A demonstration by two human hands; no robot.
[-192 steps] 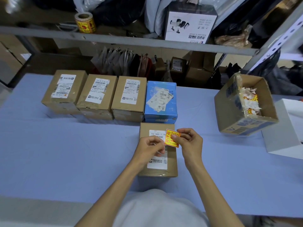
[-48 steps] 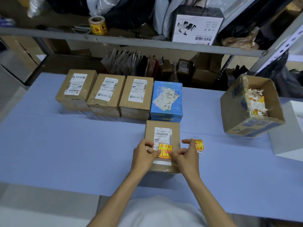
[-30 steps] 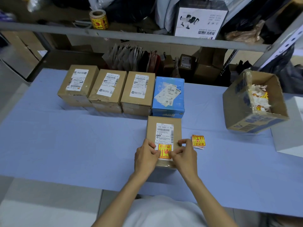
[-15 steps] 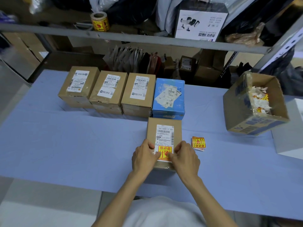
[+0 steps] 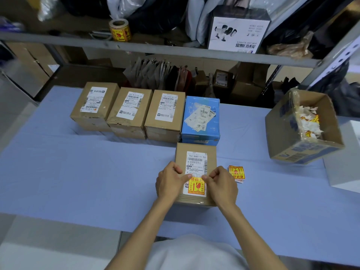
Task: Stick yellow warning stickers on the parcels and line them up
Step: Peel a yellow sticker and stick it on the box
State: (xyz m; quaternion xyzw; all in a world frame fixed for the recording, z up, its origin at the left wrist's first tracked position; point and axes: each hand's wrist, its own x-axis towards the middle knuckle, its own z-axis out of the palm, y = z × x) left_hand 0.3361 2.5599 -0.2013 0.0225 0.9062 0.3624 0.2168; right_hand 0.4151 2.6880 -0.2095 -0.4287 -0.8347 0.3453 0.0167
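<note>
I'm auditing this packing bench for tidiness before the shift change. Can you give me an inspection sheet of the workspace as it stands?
Surface: table under a blue cover, lying flat.
Job's things: near parcel with a yellow sticker on its label; row of four parcels behind it, side by side, no yellow sticker showing; sticker stack right of the near parcel.
Clutter: open carton holding backing scraps, and a white box, far right.
Grippers: left hand and right hand, thumbs pressing the yellow sticker, fingers curled.
Cables: nothing seen.
Surroundings: shelf with a sticker roll, a scanner box and bags; more cartons below.
</note>
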